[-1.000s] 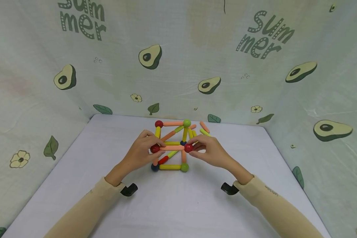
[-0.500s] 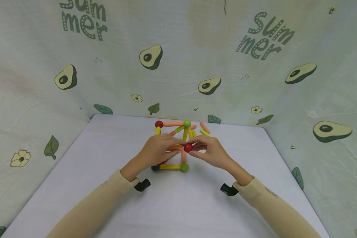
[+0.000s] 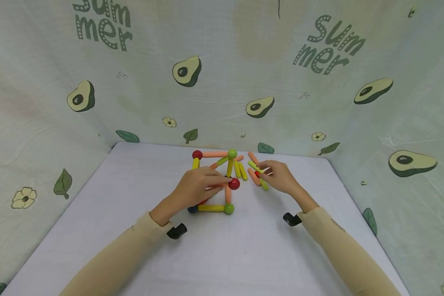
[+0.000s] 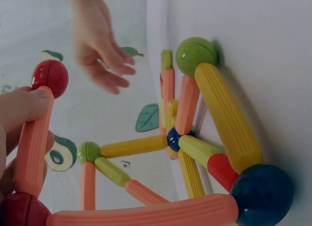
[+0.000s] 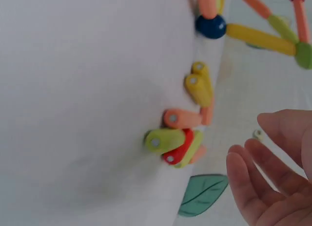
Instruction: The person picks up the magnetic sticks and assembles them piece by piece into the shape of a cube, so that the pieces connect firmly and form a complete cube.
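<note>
A frame of magnetic sticks and balls stands on the table. My left hand [image 3: 197,186] grips an orange stick [image 4: 33,143] of it between thumb and fingers. One red ball [image 4: 50,78] caps that stick's free end, and another red ball [image 4: 22,210] joins it to the frame. In the head view the hand covers much of the stick. My right hand [image 3: 277,176] is over the loose sticks to the right, fingers relaxed and apart. In the right wrist view nothing sits between those fingers; a green-and-red stick [image 5: 163,140] lies on the pile below.
Two yellow sticks [image 3: 240,170] lie between the frame and the pile, with orange sticks [image 3: 253,157] around them. A blue ball [image 4: 262,194] and a green ball [image 3: 229,209] mark the frame's front corners. Patterned cloth [image 3: 222,82] walls the table's back and sides.
My left hand has slid right along the orange stick toward its red ball. My right hand has let go of that ball and moved right to the loose sticks.
</note>
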A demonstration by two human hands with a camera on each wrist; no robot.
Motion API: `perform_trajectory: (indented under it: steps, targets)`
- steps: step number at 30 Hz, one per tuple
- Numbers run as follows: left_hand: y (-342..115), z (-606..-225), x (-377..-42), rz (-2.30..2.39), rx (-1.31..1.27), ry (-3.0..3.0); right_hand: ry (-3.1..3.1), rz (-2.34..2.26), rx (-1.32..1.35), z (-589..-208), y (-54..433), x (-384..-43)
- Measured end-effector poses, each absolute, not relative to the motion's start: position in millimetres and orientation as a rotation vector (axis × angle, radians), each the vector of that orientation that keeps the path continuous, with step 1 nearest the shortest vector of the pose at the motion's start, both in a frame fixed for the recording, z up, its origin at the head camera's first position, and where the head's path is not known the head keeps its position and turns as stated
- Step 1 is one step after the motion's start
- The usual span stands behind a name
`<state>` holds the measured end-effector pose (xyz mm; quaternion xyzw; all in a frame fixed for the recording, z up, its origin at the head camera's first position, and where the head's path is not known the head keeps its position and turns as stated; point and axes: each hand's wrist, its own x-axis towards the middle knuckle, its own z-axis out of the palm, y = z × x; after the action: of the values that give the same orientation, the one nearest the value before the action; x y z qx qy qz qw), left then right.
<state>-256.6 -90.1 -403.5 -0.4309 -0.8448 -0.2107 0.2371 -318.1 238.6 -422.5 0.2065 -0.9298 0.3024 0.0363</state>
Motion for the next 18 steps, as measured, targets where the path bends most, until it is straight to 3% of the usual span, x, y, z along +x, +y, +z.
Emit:
perform_trajectory:
  steps: [7,18]
  targets:
    - [-90.0,-404.9,-257.1,-0.594,-1.197,-2.304,-2.975,0.775,0.369,-442.0,252.0,-353.4]
    - [-90.8,-404.2,-257.9,-0.621,-1.217,-2.255,-3.082,0.716,0.294,-466.2,242.9,-394.9]
